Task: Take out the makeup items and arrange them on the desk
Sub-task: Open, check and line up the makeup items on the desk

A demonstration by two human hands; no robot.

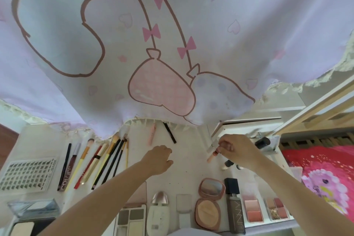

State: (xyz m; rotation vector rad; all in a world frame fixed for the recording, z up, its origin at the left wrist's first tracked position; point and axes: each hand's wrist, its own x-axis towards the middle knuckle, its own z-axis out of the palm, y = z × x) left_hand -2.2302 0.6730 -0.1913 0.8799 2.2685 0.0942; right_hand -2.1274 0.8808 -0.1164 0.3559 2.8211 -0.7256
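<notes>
1. The right hand point(236, 150) pinches a small peach-pink plastic tube point(212, 156) over the white desk point(188, 161); its long axis slants down-left from the fingertips, towards the left hand point(160, 158).
2. The left hand hovers loosely curled, holding nothing; the right is plainly nearer, the tube already in its fingers.

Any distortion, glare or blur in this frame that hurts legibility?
Head view: wide-angle bending curves the desk edges and curtain; light is soft and even, shadows faint; small glare on the compact mirror; the tube in the right hand is slightly soft.
</notes>
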